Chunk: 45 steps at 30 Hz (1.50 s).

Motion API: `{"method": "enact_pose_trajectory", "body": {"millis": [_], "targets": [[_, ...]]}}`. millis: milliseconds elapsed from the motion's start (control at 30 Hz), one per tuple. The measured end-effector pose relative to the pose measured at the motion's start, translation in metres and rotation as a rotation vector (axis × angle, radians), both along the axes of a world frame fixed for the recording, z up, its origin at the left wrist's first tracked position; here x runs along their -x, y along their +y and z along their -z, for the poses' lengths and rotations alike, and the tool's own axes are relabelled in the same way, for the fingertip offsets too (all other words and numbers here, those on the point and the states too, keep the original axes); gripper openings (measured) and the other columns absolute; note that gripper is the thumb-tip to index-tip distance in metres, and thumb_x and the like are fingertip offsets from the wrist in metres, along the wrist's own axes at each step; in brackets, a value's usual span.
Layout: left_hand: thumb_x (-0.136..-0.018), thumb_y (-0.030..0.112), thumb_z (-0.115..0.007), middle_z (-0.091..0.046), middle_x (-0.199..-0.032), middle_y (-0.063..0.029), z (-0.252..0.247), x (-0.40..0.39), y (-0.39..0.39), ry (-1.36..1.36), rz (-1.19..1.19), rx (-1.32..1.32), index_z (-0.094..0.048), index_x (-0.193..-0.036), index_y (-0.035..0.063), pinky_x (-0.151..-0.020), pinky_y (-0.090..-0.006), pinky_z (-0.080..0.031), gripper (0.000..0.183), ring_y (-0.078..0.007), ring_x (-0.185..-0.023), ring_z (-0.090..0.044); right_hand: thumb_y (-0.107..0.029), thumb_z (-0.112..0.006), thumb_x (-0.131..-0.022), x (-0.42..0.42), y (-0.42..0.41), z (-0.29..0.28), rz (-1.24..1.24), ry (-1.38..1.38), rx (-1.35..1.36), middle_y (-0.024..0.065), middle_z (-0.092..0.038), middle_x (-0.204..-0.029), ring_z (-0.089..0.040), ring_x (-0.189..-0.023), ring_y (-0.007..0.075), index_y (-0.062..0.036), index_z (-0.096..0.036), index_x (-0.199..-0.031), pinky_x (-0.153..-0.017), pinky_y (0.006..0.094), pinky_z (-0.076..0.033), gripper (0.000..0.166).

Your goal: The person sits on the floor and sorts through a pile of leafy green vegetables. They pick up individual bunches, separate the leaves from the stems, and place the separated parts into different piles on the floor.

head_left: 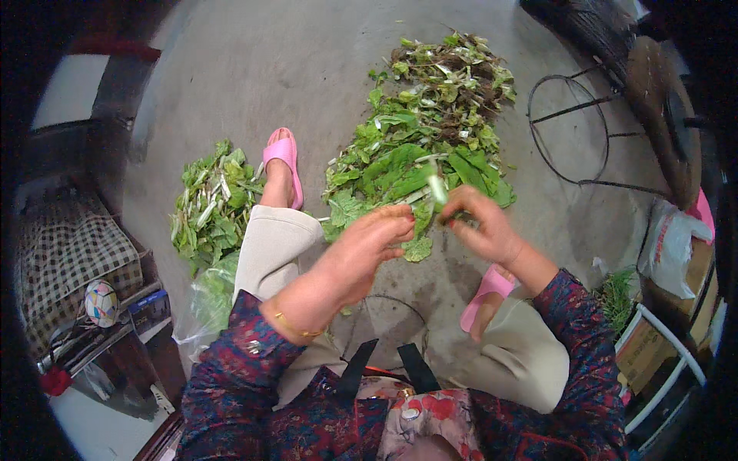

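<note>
My right hand (484,222) pinches a small leafy green vegetable with a pale stalk (437,187), blurred by motion. Just left of it, my left hand (369,242) hangs with its fingertips pointing right; no item shows in it. Beneath and beyond both hands spreads a large heap of leafy greens (392,167) on the concrete floor. Broad leaves lie at its near end. At the far end is a pile of trimmed roots and wilted leaves (461,86). A second pile of greens with pale stalks (213,201) lies left of my left foot.
A clear plastic bag with greens (210,299) stands by my left leg. On the right are a black metal ring frame (568,129), a white plastic bag (671,250), cardboard (643,354) and a pale tubular frame (663,340). At left are a checkered cloth (75,248) and a patterned ball (102,303).
</note>
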<state>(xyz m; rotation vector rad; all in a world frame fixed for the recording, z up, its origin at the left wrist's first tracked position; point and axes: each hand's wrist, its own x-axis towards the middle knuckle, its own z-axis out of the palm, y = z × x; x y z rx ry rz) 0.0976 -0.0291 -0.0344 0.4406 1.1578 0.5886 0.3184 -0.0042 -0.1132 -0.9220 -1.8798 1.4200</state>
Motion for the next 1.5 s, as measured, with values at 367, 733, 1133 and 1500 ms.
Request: {"method": "enact_pose_trajectory", "body": {"millis": [367,733,1133,1500], "targets": [[-0.089,0.013,-0.042,-0.057,-0.079,-0.0097,0.064,0.001,0.008,0.075,-0.322,0.112,-0.048,-0.096,0.004,-0.065,-0.0326,-0.048,0.012,-0.0218,-0.072,-0.06,-0.003,-0.054,-0.069,0.038,-0.043,0.041,-0.092,-0.02,0.4,0.0166,-0.052,-0.086,-0.052,-0.087,0.0341,-0.002,-0.052,-0.093,-0.08,0.041,-0.044,0.024],[-0.089,0.013,-0.044,-0.056,-0.076,-0.0069,0.041,0.013,0.026,0.041,-0.331,-0.037,-0.052,-0.097,0.0025,-0.06,-0.0287,-0.044,0.015,-0.0178,-0.064,-0.055,-0.008,-0.054,-0.069,0.033,0.047,0.186,0.184,-0.83,0.425,0.024,-0.058,-0.096,-0.055,-0.093,0.0393,0.0024,-0.046,-0.109,-0.081,0.0413,-0.044,0.042],[-0.091,0.013,-0.043,-0.056,-0.078,-0.0069,0.037,0.015,0.027,-0.033,-0.358,-0.066,-0.052,-0.098,0.0013,-0.061,-0.028,-0.045,0.017,-0.0162,-0.065,-0.056,-0.006,-0.054,-0.07,0.048,0.021,0.205,0.141,-0.807,0.267,0.0261,-0.056,-0.087,-0.055,-0.087,0.0405,-0.0005,-0.046,-0.102,-0.077,0.0439,-0.045,0.033],[-0.087,0.009,-0.049,-0.055,-0.079,-0.0051,0.032,0.009,0.031,-0.006,-0.336,-0.128,-0.053,-0.099,0.0023,-0.058,-0.0249,-0.042,0.014,-0.0128,-0.063,-0.052,-0.005,-0.056,-0.071,0.025,0.028,0.15,0.124,-0.484,-0.029,0.0138,-0.058,-0.085,-0.056,-0.083,0.0334,-0.0024,-0.058,-0.079,-0.074,0.0385,-0.045,0.008]]}}
